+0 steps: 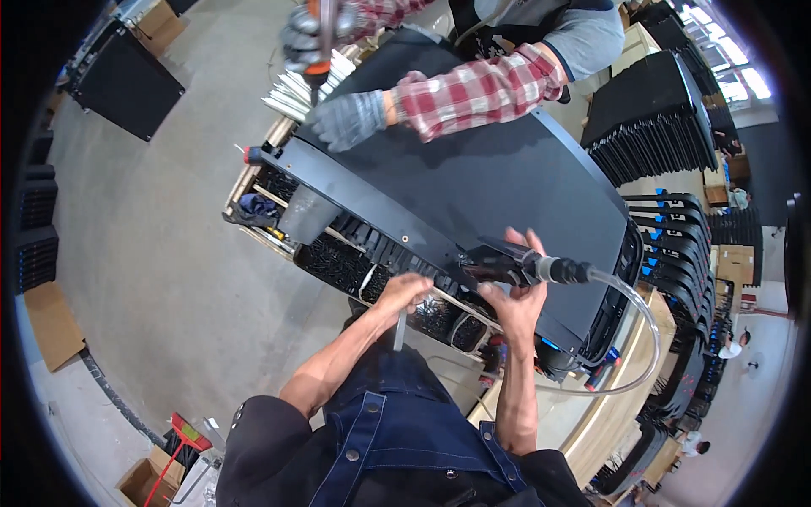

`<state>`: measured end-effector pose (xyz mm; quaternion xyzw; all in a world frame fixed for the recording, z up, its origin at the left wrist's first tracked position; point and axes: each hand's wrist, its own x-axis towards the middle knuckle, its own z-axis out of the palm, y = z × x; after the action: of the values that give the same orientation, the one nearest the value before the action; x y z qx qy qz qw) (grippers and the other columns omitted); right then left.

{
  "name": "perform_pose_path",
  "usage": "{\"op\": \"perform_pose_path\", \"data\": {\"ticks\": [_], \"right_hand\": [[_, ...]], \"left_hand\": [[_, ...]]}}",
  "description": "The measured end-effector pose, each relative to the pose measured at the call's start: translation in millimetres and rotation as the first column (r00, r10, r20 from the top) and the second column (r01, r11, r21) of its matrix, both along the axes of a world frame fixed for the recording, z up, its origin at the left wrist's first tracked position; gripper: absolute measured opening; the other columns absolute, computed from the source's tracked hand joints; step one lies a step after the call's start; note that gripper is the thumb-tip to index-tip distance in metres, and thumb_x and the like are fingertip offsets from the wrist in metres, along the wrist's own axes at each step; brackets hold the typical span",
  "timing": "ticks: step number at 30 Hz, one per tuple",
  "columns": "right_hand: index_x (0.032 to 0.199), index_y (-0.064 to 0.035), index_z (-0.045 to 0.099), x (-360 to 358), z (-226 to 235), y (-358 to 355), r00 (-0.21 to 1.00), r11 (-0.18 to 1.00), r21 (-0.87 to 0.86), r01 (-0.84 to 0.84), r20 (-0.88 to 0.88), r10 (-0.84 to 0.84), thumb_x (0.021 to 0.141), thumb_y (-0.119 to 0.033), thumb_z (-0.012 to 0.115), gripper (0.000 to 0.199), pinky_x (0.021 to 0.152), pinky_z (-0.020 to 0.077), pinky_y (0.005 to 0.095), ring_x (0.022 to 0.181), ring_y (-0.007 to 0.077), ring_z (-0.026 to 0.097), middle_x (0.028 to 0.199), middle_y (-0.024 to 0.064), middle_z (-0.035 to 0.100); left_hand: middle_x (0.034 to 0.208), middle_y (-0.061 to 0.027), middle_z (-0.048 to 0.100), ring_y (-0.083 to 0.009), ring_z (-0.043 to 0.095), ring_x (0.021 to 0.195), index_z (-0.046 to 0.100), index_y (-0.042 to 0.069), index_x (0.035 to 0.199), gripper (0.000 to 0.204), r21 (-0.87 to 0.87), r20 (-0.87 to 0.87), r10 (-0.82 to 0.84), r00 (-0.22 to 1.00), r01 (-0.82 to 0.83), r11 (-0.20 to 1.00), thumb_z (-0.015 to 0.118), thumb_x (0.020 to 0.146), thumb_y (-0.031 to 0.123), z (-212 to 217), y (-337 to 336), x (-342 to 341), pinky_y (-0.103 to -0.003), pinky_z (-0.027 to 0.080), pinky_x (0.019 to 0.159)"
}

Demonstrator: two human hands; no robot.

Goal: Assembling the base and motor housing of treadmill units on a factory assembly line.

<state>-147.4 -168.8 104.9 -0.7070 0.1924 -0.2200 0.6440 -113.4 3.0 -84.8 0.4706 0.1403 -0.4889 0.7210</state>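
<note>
Right hand gripping a black tool over a dark panel

The right hand is wrapping round the tool, thumb on the near side and fingertips showing beyond it. The tool is sitting low over the panel's near edge, its front end pointing left; whether it is touching the surface, I cannot tell. A clear hose is running from its back end, looping out to the right and bending back below.

The left hand is hovering close beside that same edge, left of the tool. Its fingers are curling in narrow, tips near the thumb; I cannot tell whether they are pinching anything. A pale strip is hanging just below it.

The panel is lying across the middle, over bins of small black parts that are showing along its near side. A grey container is standing among them.

Across the panel, a co-worker in a checked sleeve is leaning in. The co-worker's lower hand, gloved in grey, is resting on the panel near its left end. The co-worker's upper hand, also gloved, is holding an orange-and-black driver point down. White rods are lying just beside that end.
</note>
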Motion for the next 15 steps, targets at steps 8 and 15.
{"op": "perform_pose_path", "data": {"ticks": [8, 15], "right_hand": [[0.143, -0.0042, 0.043, 21, -24, -22, 0.933, 0.938, -0.117, -0.326, 0.121, 0.339, 0.073, 0.007, 0.075, 0.077, 0.097, 0.0517, 0.0425, 0.106, 0.0232, 0.063, 0.122, 0.015, 0.061], [0.132, -0.0051, 0.047, 42, -28, 3, 0.977, 0.988, -0.091, -0.122, 0.164, 0.135, 0.074, -0.004, 0.086, 0.069, 0.094, 0.0529, 0.0402, 0.101, 0.0226, 0.065, 0.12, 0.0167, 0.062]], "left_hand": [[0.071, 0.0031, 0.053, -0.006, 0.047, 0.057, 0.061, 0.014, 0.091, 0.009, -0.458, -0.485, -0.139, 0.863, -0.115, 0.882, 0.067, 0.094, 0.021, -51, -73, 43, -0.02, 0.031, 0.045], [0.081, -0.0016, 0.066, -0.0121, 0.061, 0.061, 0.065, 0.011, 0.103, 0.017, -0.571, -0.248, -0.169, 0.954, -0.003, 0.821, 0.07, 0.093, 0.025, -47, -74, 51, -0.024, 0.044, 0.047]]}}
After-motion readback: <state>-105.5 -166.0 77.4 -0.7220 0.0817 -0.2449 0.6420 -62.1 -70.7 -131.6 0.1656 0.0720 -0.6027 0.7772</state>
